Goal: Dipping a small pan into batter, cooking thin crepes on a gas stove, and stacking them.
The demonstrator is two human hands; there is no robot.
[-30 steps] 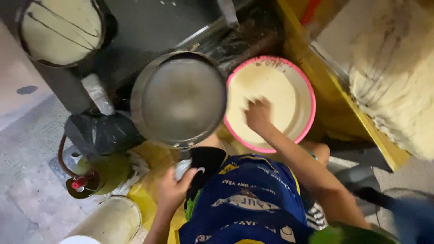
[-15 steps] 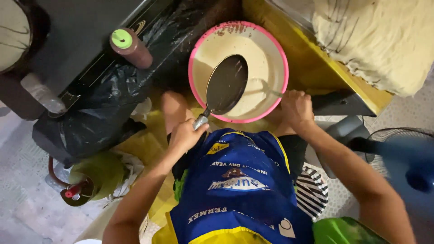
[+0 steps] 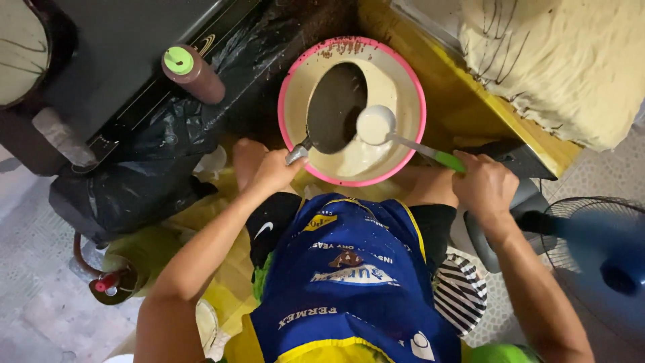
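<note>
Far left: a brown squeeze bottle (image 3: 193, 75) with a round green cap lies on crinkled black plastic sheeting (image 3: 144, 181). The left hand (image 3: 272, 173) is clenched around the metal handle of a dark, round, shallow pan (image 3: 336, 106), tilted over a pink-rimmed plastic bowl (image 3: 408, 77) of smooth, pale batter. The right hand (image 3: 484, 187) grips the green handle of a ladle (image 3: 376, 125), its round cup full of batter, beside the pan. Far right: a blurred fan (image 3: 598, 259).

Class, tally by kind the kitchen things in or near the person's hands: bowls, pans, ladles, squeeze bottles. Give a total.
Bowls: 1, the pink bowl
Pans: 1, the dark pan, left hand
Ladles: 1, the white ladle, right hand
Squeeze bottles: 1, the green-capped bottle
Total: 4
</note>
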